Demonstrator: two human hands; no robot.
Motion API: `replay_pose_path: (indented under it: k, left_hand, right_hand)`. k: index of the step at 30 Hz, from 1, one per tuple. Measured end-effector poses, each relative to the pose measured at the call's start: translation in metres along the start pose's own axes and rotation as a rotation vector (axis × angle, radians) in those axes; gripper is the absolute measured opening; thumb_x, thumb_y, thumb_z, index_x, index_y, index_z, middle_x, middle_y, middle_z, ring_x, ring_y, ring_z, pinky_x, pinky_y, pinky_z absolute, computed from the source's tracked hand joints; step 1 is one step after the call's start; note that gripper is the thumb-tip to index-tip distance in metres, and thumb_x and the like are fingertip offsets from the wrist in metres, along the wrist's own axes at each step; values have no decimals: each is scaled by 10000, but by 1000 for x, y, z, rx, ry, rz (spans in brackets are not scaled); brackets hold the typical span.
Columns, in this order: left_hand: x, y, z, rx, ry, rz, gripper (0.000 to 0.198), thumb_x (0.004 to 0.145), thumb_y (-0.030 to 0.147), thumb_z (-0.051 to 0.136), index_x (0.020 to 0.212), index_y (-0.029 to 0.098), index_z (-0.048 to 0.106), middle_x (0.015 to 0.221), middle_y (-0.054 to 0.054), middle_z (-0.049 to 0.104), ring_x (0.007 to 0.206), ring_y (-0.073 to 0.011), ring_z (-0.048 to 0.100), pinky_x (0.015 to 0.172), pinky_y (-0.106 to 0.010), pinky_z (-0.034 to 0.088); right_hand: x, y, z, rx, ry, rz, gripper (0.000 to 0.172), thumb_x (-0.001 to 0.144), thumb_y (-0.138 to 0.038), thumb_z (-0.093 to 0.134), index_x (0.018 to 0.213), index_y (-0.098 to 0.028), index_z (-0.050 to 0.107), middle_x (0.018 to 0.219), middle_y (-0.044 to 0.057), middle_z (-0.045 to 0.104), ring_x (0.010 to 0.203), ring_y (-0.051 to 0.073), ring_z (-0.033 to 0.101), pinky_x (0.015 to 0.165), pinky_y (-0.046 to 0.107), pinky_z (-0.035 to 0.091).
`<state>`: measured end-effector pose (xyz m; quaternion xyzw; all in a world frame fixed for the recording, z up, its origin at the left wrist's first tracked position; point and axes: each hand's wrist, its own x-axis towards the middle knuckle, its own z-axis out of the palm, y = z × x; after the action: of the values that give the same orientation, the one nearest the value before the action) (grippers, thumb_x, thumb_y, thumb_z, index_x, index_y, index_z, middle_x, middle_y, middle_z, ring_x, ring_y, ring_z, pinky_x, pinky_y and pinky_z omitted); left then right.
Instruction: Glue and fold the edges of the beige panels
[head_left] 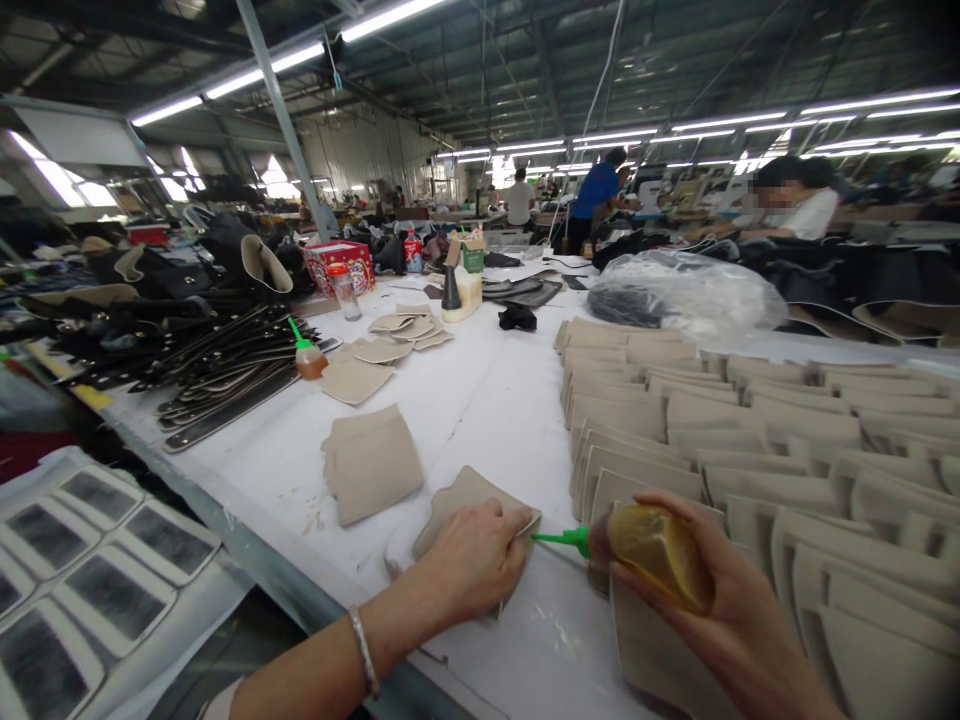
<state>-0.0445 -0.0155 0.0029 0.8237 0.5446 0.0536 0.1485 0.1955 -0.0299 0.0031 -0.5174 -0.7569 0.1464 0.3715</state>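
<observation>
In my right hand (pixel 720 585) is a squeeze glue bottle (pixel 660 555) with amber contents, its fingers wrapped round the body. The bottle lies tilted nearly flat, and its thin green nozzle points left to the edge of a beige leather piece (pixel 469 490). My left hand (pixel 480 555) lies over that piece with fingers bent and close together, holding it at the right edge; its fingertips are partly hidden. Just left of it lies a small stack of beige pieces (pixel 373 465). To the right, long rows of overlapping beige pieces (pixel 645 420) fan across the white table (pixel 495 400).
A second glue bottle (pixel 309 360) stands beside black straps (pixel 225 370) at left. Farther back are loose beige pieces (pixel 397 340), a clear cup (pixel 345 292), a red box (pixel 341 265) and a plastic bag (pixel 686 290). Framed panels (pixel 112 580) lie lower left. Other people work beyond.
</observation>
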Motion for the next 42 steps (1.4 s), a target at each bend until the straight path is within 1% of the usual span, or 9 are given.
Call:
replay_pose_path:
  k: [7,11,16,21,24,27,29,34,42]
  left_hand:
    - [-2,-2,2,-4,3,3,375,910,257,326,1227,326,513,860,-30,587,771,-222,608,694,-307,434]
    - [-2,-3,1,17,-13,1,396,914,249,321,1261,329,493,887,-35,596,780,-223,612,716,-319,440]
    - [-2,-2,0,29,-22,8,418,908,240,328,1292,328,468,906,-35,604,796,-226,616,716,-321,448]
    - [-3,-1,-1,34,-17,7,417,918,240,318,1302,323,458,914,-35,603,803,-223,618,721,-318,450]
    - [-5,-1,-1,25,-18,3,417,919,249,331,1312,323,449,918,-33,601,817,-223,617,732,-318,451]
    - [-5,-2,-2,8,-17,0,424,924,255,324,1329,318,435,940,-31,603,831,-219,617,740,-314,452]
    - [-5,-2,-3,6,-13,-3,415,930,262,316,1322,314,442,944,-29,603,828,-214,617,734,-309,452]
    - [-6,-1,-3,12,-23,-8,389,929,281,330,1295,299,462,933,-27,598,825,-212,615,723,-302,451]
    - [-6,-1,-3,19,-23,-12,403,926,290,342,1314,295,450,951,-30,596,843,-222,610,734,-315,454]
  right_hand:
    - [-7,3,2,103,-93,37,435,843,-464,625,1206,-304,446,1117,12,623,961,204,633,781,253,524]
    - [-9,2,1,101,-25,60,436,817,-463,645,1183,-294,480,1103,21,633,955,224,634,735,258,528]
    - [-15,-8,2,225,-85,114,442,777,-417,671,1159,-263,512,1076,20,626,899,213,641,788,259,511]
    - [-18,-12,1,220,-45,148,426,787,-426,669,1151,-276,508,1096,12,625,943,210,629,757,234,513]
    - [-22,-16,1,249,-90,131,428,773,-394,684,1150,-283,517,1109,10,618,950,215,628,824,254,499]
    - [-26,-21,3,289,-72,194,446,762,-412,673,1158,-273,520,1127,14,597,959,225,612,882,281,471]
    - [-28,-22,4,281,-45,236,452,771,-432,659,1166,-275,508,1133,11,587,973,220,598,874,273,468]
    - [-30,-22,4,319,-103,217,466,723,-424,707,1124,-259,538,1106,25,604,965,231,608,839,266,483]
    - [-32,-25,4,321,-40,276,477,691,-415,717,1111,-258,554,1108,32,608,967,258,603,869,314,461]
